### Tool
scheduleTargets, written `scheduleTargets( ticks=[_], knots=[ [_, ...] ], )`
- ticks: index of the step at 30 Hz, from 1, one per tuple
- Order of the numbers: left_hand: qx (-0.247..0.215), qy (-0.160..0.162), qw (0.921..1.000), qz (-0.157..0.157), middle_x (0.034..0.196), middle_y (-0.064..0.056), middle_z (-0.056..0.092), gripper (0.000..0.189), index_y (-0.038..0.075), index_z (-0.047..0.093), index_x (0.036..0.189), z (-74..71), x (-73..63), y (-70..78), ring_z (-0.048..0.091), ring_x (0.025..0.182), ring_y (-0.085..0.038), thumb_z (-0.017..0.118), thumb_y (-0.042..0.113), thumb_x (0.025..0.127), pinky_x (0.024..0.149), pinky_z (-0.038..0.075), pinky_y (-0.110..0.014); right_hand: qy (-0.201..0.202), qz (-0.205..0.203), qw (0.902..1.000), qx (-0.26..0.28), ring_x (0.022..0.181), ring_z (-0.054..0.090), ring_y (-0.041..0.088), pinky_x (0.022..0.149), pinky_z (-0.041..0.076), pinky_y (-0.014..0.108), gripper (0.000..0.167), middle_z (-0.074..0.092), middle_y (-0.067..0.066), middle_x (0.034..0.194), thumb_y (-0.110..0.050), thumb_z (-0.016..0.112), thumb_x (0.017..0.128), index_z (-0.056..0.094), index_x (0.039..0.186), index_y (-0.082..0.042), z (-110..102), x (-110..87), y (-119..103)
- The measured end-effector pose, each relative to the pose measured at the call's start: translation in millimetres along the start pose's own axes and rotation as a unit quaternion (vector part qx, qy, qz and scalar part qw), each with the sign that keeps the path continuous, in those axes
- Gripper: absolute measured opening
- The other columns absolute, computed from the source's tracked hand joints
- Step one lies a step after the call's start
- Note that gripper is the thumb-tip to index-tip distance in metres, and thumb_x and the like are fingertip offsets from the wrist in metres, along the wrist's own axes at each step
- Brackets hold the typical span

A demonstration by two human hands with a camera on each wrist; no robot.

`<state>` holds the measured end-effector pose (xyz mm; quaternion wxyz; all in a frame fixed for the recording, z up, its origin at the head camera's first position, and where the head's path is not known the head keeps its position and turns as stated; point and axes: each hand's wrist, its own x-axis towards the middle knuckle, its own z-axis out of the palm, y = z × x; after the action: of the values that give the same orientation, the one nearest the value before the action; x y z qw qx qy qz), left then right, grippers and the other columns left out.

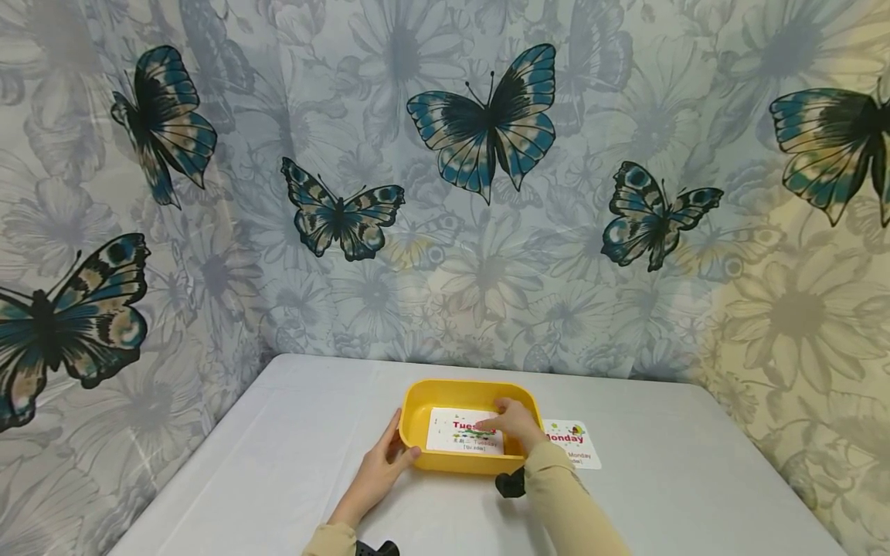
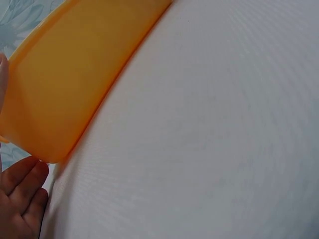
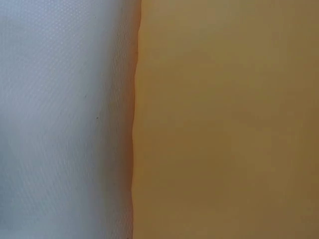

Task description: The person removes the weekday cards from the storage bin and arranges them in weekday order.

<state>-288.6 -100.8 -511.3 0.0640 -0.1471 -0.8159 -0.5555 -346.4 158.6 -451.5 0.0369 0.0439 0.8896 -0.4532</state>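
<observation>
Your sleeve (image 1: 573, 498) led to right fingers (image 1: 488, 424), grip unclear, apparently taking the Tuesday card (image 1: 460, 436), left fingers (image 2: 30, 185) gripping the yellow tray (image 1: 459, 462); lifting seemed next.

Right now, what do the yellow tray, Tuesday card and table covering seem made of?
Yellow tray: probably moulded plastic, smooth and slightly shiny, one even colour. Tuesday card: likely stiff paper, flat with a printed white face; lamination can't be told. Table covering: apparently woven fabric, matte; fine weave shows in the wrist views.

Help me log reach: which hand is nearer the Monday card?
Right. The right hand reaches into the yellow tray, just beside the Monday card; the left hand holds the tray's opposite end.
</observation>
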Motion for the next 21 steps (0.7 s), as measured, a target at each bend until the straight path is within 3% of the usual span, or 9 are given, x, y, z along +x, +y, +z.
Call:
scheduleTargets(
  ticks=[7,17,21],
  knots=[
    [0.001,-0.002,1.0,-0.002,0.135,-0.012,0.047,0.077,0.031,0.015,0.149,0.5,-0.1,-1.0,0.045,0.121,-0.029,0.063,0.034,0.089,0.101,0.031,-0.05,-0.007,0.018,0.9996,-0.021,0.112,0.048,0.035,0.098,0.036,0.048,0.076,0.051,0.025,0.126,-0.02,0.085,0.067,0.049,0.128,0.009,3.9,7.7,5.9],
    [-0.003,-0.003,1.0,0.001,0.135,-0.012,0.047,0.077,0.028,0.016,0.149,0.2,-1.9,2.5,0.045,0.121,-0.029,0.063,0.033,0.089,0.101,0.031,-0.05,-0.004,-0.006,0.9977,-0.067,0.112,0.047,0.035,0.099,0.034,0.048,0.077,0.049,0.028,0.125,-0.017,0.087,0.064,0.05,0.123,0.015,4.7,7.3,7.5],
    [-0.002,-0.004,1.0,-0.005,0.135,-0.012,0.047,0.077,0.028,0.016,0.149,0.2,-1.4,2.7,0.045,0.121,-0.029,0.063,0.034,0.089,0.101,0.031,-0.05,0.0,0.006,0.9975,-0.071,0.107,0.046,0.034,0.099,0.033,0.047,0.076,0.047,0.027,0.122,-0.018,0.089,0.06,0.053,0.12,0.013,4.1,7.1,7.6]
  ],
)
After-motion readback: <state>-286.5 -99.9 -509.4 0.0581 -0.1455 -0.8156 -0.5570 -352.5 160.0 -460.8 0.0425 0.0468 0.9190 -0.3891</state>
